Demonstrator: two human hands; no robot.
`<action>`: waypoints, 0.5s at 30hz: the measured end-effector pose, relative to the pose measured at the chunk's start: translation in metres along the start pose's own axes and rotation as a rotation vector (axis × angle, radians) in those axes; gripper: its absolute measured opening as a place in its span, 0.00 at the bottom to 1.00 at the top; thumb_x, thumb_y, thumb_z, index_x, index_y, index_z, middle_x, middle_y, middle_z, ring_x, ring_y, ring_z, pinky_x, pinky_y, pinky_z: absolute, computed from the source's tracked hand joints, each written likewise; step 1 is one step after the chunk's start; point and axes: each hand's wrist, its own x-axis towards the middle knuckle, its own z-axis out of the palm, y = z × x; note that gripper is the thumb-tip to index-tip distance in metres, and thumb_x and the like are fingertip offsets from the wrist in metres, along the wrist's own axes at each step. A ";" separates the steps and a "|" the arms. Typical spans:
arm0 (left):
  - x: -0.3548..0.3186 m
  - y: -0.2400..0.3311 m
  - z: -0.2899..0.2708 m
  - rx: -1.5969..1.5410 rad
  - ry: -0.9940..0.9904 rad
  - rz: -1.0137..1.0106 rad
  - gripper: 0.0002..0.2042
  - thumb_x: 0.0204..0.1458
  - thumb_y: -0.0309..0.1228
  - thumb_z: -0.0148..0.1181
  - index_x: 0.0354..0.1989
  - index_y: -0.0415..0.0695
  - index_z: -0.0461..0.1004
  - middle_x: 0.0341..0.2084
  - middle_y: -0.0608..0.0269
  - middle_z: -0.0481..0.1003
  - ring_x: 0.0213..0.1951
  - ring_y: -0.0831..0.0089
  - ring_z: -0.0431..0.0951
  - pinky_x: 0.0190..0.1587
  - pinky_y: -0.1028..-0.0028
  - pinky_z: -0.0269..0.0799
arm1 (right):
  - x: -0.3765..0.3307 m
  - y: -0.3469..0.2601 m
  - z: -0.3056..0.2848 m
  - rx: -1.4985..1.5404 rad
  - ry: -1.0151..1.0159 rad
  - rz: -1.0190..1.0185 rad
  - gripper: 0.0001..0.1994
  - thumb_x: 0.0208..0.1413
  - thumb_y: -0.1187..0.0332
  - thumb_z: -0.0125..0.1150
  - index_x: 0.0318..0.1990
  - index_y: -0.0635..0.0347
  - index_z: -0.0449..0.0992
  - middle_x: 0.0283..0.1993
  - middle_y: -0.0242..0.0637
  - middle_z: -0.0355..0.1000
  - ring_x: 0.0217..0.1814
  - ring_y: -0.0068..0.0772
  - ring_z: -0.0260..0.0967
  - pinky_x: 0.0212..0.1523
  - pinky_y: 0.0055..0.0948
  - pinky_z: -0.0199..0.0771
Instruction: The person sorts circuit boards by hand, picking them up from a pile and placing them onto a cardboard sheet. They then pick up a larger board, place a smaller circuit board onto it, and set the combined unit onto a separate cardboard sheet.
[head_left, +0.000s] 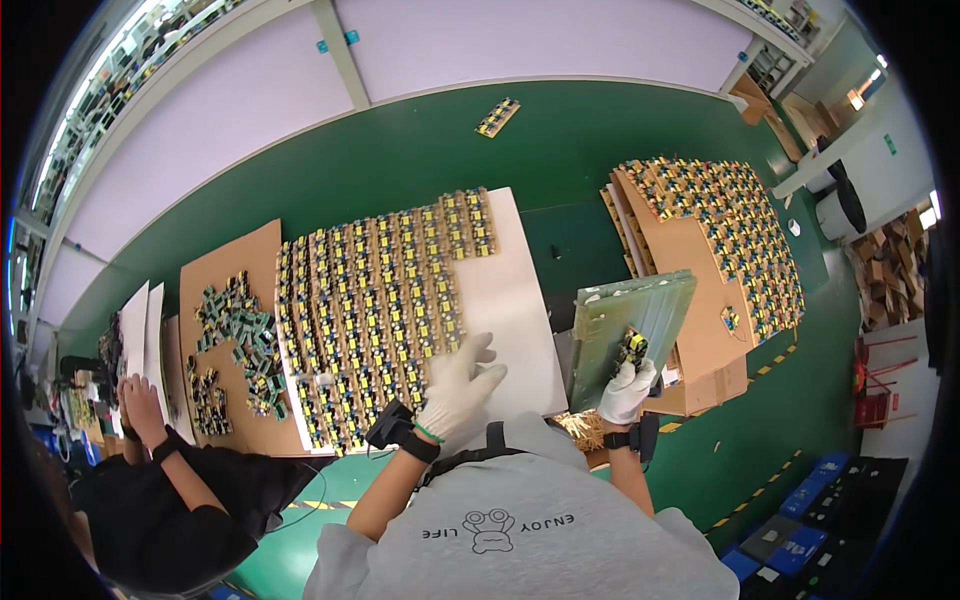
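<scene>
My left hand (462,388), in a white glove, hovers with its fingers apart at the right edge of the rows of small circuit boards (370,300). Those boards carry yellow and dark parts and lie on a white sheet (515,300). In my gloved right hand (626,392) is one small circuit board (632,347), gripped at its near end. It is held over a greenish slab (620,310), a thick flat plate with a pale grey surface. The contact between board and slab cannot be made out.
More circuit boards cover a cardboard stack (700,290) on the right. Loose green boards (250,340) are heaped on cardboard at left. A co-worker in black (170,510) stands there. One panel of boards (497,117) lies at the back. Brown offcuts (582,430) sit below the slab.
</scene>
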 end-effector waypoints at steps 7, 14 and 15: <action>-0.012 -0.009 0.002 0.030 0.029 0.101 0.24 0.49 0.33 0.58 0.52 0.31 0.64 0.42 0.45 0.72 0.38 0.66 0.76 0.40 0.71 0.73 | 0.012 -0.005 -0.003 -0.090 -0.001 -0.019 0.15 0.57 0.65 0.48 0.45 0.69 0.64 0.37 0.55 0.67 0.39 0.60 0.65 0.43 0.42 0.65; -0.021 -0.027 0.010 -0.017 0.068 0.228 0.23 0.49 0.36 0.58 0.51 0.34 0.66 0.36 0.50 0.75 0.34 0.69 0.77 0.37 0.72 0.73 | 0.011 -0.043 0.001 -0.217 0.104 0.046 0.15 0.62 0.64 0.42 0.43 0.69 0.67 0.37 0.55 0.68 0.38 0.55 0.67 0.40 0.41 0.66; -0.022 -0.030 0.011 -0.019 0.075 0.225 0.23 0.49 0.36 0.58 0.51 0.34 0.66 0.36 0.50 0.75 0.34 0.69 0.77 0.37 0.72 0.73 | 0.013 -0.046 0.001 -0.216 0.097 0.042 0.15 0.62 0.64 0.42 0.43 0.69 0.67 0.37 0.55 0.68 0.38 0.55 0.67 0.40 0.41 0.66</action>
